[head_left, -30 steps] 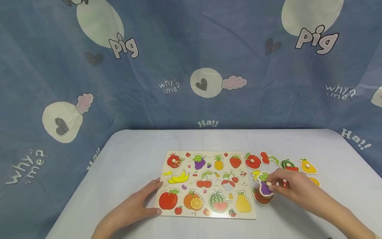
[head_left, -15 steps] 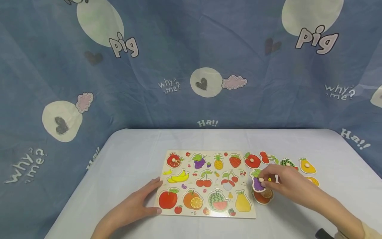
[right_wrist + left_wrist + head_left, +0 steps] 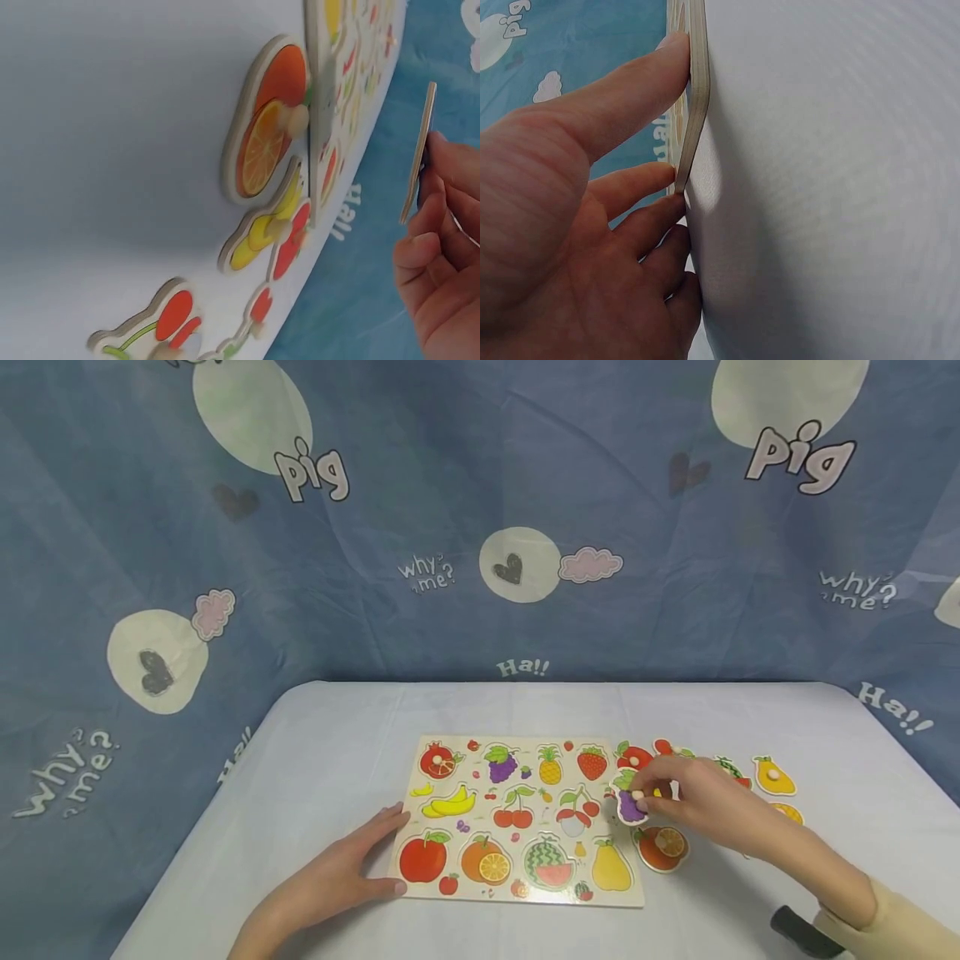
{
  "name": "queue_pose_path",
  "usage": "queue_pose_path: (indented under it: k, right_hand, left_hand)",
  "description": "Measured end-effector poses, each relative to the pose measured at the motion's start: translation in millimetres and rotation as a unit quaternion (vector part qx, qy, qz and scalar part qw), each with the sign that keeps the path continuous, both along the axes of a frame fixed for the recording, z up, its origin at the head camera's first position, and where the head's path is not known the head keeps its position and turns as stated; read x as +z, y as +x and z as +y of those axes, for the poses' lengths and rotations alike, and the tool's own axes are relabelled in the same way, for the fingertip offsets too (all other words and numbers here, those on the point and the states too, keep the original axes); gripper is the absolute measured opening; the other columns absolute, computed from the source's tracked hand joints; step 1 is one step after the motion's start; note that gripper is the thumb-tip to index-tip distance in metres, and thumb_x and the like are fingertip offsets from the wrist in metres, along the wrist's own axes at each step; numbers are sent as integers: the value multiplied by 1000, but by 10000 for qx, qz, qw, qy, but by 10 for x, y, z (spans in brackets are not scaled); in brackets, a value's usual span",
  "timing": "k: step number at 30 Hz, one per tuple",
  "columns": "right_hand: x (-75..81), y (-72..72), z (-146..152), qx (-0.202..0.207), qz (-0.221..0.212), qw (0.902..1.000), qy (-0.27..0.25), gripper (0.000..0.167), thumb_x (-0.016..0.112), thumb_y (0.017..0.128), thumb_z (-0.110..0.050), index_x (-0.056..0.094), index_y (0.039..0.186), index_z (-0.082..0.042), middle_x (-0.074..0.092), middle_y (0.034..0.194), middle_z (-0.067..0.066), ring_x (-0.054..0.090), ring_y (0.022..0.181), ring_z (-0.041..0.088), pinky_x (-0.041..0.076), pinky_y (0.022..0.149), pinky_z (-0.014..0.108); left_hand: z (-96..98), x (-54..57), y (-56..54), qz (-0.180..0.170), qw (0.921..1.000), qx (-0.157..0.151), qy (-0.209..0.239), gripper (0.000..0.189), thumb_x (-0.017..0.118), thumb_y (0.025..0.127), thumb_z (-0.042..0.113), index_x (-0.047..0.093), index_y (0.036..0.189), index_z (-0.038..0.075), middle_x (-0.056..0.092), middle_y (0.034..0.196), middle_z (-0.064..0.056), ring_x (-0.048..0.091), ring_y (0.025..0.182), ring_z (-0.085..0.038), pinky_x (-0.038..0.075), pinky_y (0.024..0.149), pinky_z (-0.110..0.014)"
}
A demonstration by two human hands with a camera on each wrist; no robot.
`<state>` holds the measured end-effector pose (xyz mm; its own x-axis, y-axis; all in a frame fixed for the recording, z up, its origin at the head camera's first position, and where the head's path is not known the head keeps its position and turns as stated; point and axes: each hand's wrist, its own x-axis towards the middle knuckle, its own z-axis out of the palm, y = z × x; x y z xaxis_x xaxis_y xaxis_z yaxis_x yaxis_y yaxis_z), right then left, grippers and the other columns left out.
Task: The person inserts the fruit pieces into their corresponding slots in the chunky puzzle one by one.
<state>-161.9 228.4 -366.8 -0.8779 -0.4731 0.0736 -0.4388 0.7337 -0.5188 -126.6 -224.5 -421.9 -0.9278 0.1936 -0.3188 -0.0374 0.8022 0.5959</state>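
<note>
A wooden fruit puzzle board (image 3: 540,900) lies flat on the table, with a knobbed pomegranate piece (image 3: 437,762) set in its top left. My left hand (image 3: 337,868) touches the board's left side, thumb at the near corner; in the left wrist view its fingertips meet the board's edge (image 3: 699,82). By its knob, my right hand (image 3: 705,802) pinches a purple grape puzzle piece (image 3: 630,808), held over the board's right edge. The right wrist view shows that piece (image 3: 418,154) edge-on, raised off the table.
Loose knobbed pieces lie right of the board: an orange (image 3: 651,853), a red apple (image 3: 632,756), a pear (image 3: 774,778) and several more. Bananas (image 3: 257,234) sit partly behind the right hand. A patterned blue cloth (image 3: 450,635) hangs behind the white table (image 3: 337,727).
My right hand has carried the grape piece left and slightly away from me, from above the orange piece to the board's right edge, uncovering the orange. My left hand has stayed put.
</note>
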Motion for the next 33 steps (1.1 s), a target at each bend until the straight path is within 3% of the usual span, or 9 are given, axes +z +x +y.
queue_pose_path:
  k: [21,33]
  right_hand:
    - [-32,-283,-248,271,-10,9996,-104,11,76,88,-15,72,95,-22,63,89,-14,55,79,10,51,67,26]
    - [-67,-371,-421,354,-4,9987,-370,12,75,87,-12,73,97,-19,61,82,-12,54,73,11,49,60,25]
  left_hand:
    - [1,14,0,-49,10000,40,-53,88,87,70,38,47,148,26,38,155,-1,33,142,-27,37,106,-58]
    - [7,10,8,-50,10000,13,-41,89,87,70,38,46,148,25,38,155,-1,34,141,-27,38,105,-58]
